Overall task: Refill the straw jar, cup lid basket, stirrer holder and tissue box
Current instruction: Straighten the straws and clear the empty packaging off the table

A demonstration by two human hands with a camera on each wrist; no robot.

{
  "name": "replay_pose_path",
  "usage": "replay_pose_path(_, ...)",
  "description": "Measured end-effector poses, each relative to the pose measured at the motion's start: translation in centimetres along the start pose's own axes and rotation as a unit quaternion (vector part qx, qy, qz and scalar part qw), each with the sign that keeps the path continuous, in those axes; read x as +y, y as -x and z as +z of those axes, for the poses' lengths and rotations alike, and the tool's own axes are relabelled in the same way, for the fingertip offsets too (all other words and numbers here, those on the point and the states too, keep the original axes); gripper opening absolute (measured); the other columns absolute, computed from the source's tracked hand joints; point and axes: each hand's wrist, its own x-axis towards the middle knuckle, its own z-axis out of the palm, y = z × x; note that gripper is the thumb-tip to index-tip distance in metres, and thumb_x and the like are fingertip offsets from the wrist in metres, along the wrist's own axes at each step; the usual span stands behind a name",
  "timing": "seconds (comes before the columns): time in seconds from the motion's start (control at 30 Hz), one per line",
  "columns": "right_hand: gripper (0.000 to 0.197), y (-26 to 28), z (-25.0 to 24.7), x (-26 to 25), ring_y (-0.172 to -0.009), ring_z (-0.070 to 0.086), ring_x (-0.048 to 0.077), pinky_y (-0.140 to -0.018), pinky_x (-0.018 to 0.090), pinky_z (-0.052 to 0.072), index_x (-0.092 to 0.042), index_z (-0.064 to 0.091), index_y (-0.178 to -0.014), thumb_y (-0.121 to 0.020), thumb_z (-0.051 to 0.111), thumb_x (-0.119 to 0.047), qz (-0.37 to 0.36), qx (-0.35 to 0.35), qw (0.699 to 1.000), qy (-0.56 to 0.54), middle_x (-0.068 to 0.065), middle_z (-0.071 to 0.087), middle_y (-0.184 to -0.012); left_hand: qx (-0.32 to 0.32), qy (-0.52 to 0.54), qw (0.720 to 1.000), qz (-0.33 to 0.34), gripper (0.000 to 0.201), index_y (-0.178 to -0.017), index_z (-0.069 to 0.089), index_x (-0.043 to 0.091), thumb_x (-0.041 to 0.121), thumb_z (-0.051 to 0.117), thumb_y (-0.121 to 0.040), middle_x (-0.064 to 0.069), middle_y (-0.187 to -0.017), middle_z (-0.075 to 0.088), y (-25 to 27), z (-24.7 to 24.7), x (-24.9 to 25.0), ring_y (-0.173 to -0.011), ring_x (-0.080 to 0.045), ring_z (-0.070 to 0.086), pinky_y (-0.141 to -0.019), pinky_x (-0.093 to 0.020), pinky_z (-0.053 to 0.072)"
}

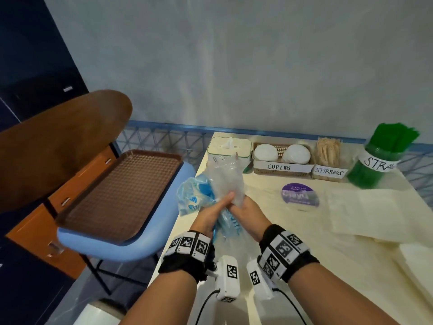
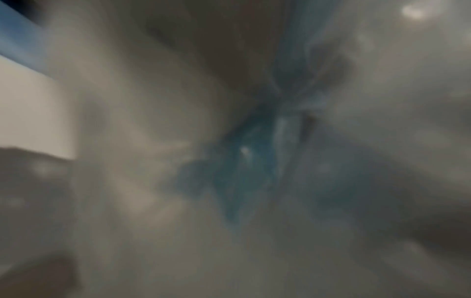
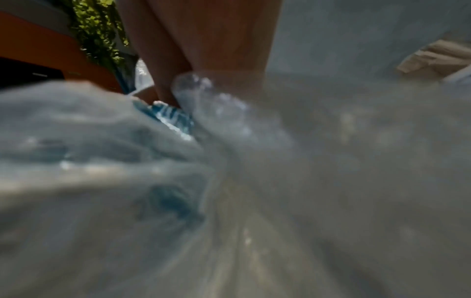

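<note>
Both hands meet over the near left part of a cream table (image 1: pixel 293 231), squeezing a crumpled clear and blue plastic wrapper (image 1: pixel 218 184) between them. The left hand (image 1: pixel 208 214) lies flat against it, fingers straight; the right hand (image 1: pixel 248 207) curls round it. Behind the wrapper, along the table's far edge, stand the tissue box (image 1: pixel 228 146), cup lid basket (image 1: pixel 282 158), stirrer holder (image 1: pixel 328 160) and straw jar (image 1: pixel 375 163), which the frame's right edge partly cuts off. Both wrist views are blurred plastic.
</note>
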Motion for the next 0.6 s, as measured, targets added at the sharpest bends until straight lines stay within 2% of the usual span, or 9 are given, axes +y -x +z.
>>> replay_pose_path(0.1, 0.041, -0.1, -0.6, 0.2, -0.107, 0.058, 0.021, -0.091, 0.026, 0.045, -0.010, 0.051, -0.125, -0.086, 0.061, -0.015, -0.051, 0.089, 0.983, 0.151, 0.008, 0.059, -0.116, 0.044, 0.020, 0.999, 0.024, 0.022, -0.100, 0.063, 0.010, 0.010, 0.070, -0.079, -0.010, -0.092, 0.071, -0.6, 0.9, -0.4, -0.084, -0.022, 0.068, -0.074, -0.032, 0.057)
replay_pose_path(0.17, 0.064, -0.4, -1.1, 1.2, -0.111, 0.050, 0.021, -0.095, 0.030, 0.043, -0.014, 0.043, -0.130, -0.075, 0.072, -0.028, -0.027, 0.134, 0.971, 0.196, 0.005, 0.046, -0.118, 0.069, 0.017, 0.997, 0.034, 0.012, -0.089, 0.060, 0.012, 0.008, 0.068, -0.081, -0.007, -0.084, 0.068, -0.9, 1.1, -0.1, -0.075, -0.018, 0.066, -0.059, -0.026, 0.056)
replay_pose_path(0.23, 0.082, -0.3, -1.8, 2.2, -0.115, 0.048, 0.019, -0.102, 0.040, 0.043, -0.020, 0.038, -0.134, -0.065, 0.077, -0.042, 0.053, 0.107, 0.986, 0.113, 0.002, 0.045, -0.126, 0.062, 0.005, 0.997, 0.035, 0.015, -0.096, 0.058, 0.011, 0.010, 0.066, -0.083, -0.006, -0.086, 0.067, -1.5, 1.1, 0.2, -0.075, -0.018, 0.066, -0.056, -0.025, 0.054)
replay_pose_path(0.3, 0.068, -0.2, -2.2, 2.7, -0.109, 0.059, 0.021, -0.099, 0.045, 0.047, -0.017, 0.049, -0.128, -0.070, 0.075, -0.043, 0.103, 0.039, 0.994, -0.003, 0.005, 0.060, -0.121, 0.043, -0.009, 0.998, 0.036, 0.021, -0.103, 0.058, 0.013, 0.012, 0.065, -0.084, -0.005, -0.087, 0.068, -1.8, 1.3, 0.1, -0.074, -0.016, 0.067, -0.056, -0.024, 0.054)
replay_pose_path(0.33, 0.056, 0.1, -2.3, 2.6, -0.105, 0.062, 0.022, -0.097, 0.045, 0.049, -0.015, 0.054, -0.124, -0.076, 0.072, -0.039, 0.099, 0.023, 0.995, -0.005, 0.007, 0.065, -0.115, 0.037, -0.014, 0.999, 0.034, 0.021, -0.103, 0.059, 0.014, 0.014, 0.065, -0.084, -0.005, -0.087, 0.068, -1.8, 1.5, 0.0, -0.072, -0.015, 0.068, -0.056, -0.023, 0.054)
replay_pose_path(0.4, 0.037, 0.1, -2.5, 2.3, -0.103, 0.063, 0.024, -0.093, 0.038, 0.050, -0.009, 0.058, -0.119, -0.086, 0.063, -0.025, 0.064, 0.051, 0.995, 0.052, 0.011, 0.066, -0.111, 0.022, -0.038, 0.998, 0.035, 0.027, -0.108, 0.059, 0.015, 0.019, 0.068, -0.083, -0.004, -0.094, 0.068, -2.0, 1.8, -0.4, -0.079, -0.014, 0.068, -0.068, -0.025, 0.054)
replay_pose_path(0.47, 0.030, -0.2, -2.7, 1.9, -0.106, 0.060, 0.028, -0.089, 0.031, 0.047, -0.003, 0.056, -0.120, -0.092, 0.052, -0.014, 0.047, 0.063, 0.989, 0.126, 0.017, 0.063, -0.114, -0.003, -0.073, 0.997, 0.017, 0.042, -0.117, 0.056, 0.010, 0.024, 0.071, -0.080, -0.006, -0.100, 0.067, -2.1, 2.3, -0.5, -0.088, -0.017, 0.065, -0.076, -0.027, 0.051)
replay_pose_path(0.53, 0.032, -0.6, -2.5, 1.5, -0.113, 0.055, 0.032, -0.092, 0.031, 0.043, 0.005, 0.052, -0.124, -0.095, 0.044, -0.008, 0.056, 0.011, 0.984, 0.167, 0.023, 0.058, -0.121, -0.023, -0.104, 0.994, -0.019, 0.053, -0.119, 0.055, 0.003, 0.027, 0.074, -0.075, -0.009, -0.098, 0.067, -2.5, 2.8, -0.5, -0.087, -0.019, 0.065, -0.068, -0.026, 0.052)
replay_pose_path(0.6, 0.027, -0.6, -2.5, 1.0, -0.105, 0.058, 0.030, -0.086, 0.030, 0.043, 0.004, 0.057, -0.115, -0.097, 0.042, -0.009, 0.058, -0.034, 0.976, 0.207, 0.023, 0.061, -0.112, -0.010, -0.094, 0.995, -0.032, 0.055, -0.118, 0.055, 0.003, 0.024, 0.077, -0.072, -0.012, -0.097, 0.069, -3.0, 2.9, -0.3, -0.083, -0.020, 0.067, -0.057, -0.025, 0.055)
